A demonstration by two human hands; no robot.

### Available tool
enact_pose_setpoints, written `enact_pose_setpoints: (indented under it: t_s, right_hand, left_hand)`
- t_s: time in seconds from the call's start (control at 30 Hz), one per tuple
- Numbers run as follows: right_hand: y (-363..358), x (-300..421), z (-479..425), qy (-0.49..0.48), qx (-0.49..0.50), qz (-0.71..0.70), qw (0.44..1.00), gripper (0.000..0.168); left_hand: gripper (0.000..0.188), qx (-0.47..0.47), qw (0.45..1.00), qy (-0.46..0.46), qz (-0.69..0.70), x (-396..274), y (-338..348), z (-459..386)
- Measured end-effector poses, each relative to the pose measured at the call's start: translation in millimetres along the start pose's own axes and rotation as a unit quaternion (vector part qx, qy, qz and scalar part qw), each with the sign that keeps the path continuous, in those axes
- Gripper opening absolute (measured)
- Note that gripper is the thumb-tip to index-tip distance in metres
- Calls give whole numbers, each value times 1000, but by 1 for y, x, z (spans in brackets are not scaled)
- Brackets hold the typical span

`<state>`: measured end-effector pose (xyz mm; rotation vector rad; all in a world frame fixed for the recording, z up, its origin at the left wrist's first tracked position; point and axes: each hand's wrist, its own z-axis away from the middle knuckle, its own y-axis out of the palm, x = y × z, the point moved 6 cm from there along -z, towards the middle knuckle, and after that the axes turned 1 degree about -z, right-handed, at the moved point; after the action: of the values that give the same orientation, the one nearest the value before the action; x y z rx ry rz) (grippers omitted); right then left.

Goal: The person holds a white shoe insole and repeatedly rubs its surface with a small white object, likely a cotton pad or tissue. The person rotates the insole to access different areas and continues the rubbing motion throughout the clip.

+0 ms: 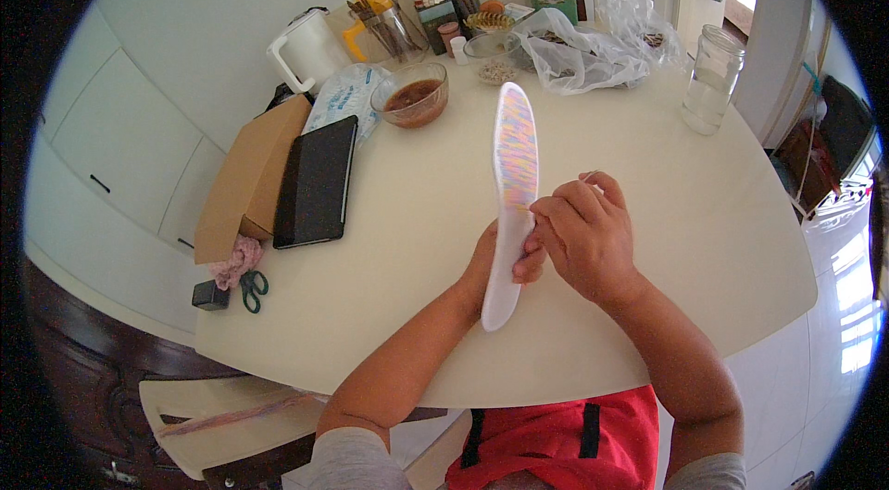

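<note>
A white shoe insole [507,261], upright and nearly edge-on to me, stands over the near middle of the table. Pink, yellow and blue stitches cover its upper part. My left hand [529,261] holds it from behind around the middle, mostly hidden by the insole. At its right edge is my right hand [583,233], with thumb and fingertips pinched together where the stitched part ends. Something small and thin shows at the bent fingers of that hand, too small to make out; a needle or thread cannot be told.
Left on the table [417,212] are a black tablet [316,184], an open cardboard box [253,170], dark green-handled scissors [255,291] and a small black box [210,295]. Farther back stand a glass bowl of brown liquid [411,97], a white kettle [309,49], plastic bags [583,59] and a glass jar [713,80].
</note>
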<state>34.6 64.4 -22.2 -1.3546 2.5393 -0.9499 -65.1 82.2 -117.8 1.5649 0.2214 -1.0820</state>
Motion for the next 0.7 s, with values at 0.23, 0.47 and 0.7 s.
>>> enact_pose_setpoints:
  t_s: [0.23, 0.47, 0.7]
  right_hand:
    - [16, -43, 13, 287, 0, -242, 927, 11]
    - [47, -67, 34, 468, 58, -556, 685, 24]
    - [47, -64, 32, 472, 48, -601, 644, 25]
  left_hand:
    - [19, -145, 983, 83, -69, -14, 16, 2]
    - [19, -175, 926, 185, -279, -26, 6, 3]
    - [20, -174, 893, 226, -347, -34, 13, 7]
